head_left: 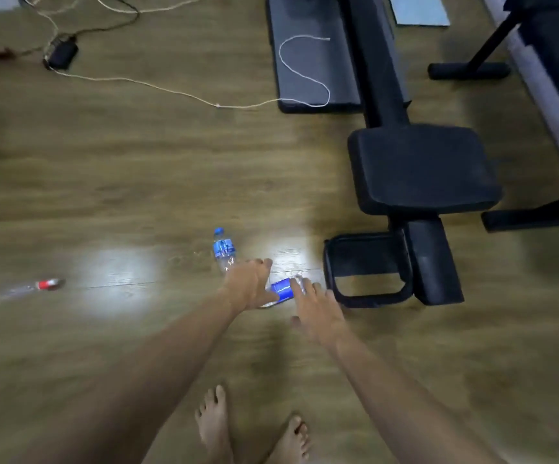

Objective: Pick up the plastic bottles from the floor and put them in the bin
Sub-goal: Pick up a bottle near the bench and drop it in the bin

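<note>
Three clear plastic bottles lie on the wooden floor. One with a blue label and blue cap [223, 248] lies just beyond my left hand [250, 283]. A second blue-labelled bottle [283, 289] lies between my two hands. My left hand reaches over its near end and my right hand [316, 309] hovers over its far end, fingers spread and relaxed. Whether either hand touches the bottle is blurred. A third bottle with a red label [42, 285] lies far to the left. No bin is in view.
A black exercise bench [422, 169] with a foot frame [367, 269] stands right of the bottles. A dark mat [308, 61], white cord [171, 90] and black adapter [61, 55] lie further back. My bare feet [251, 426] stand at the bottom.
</note>
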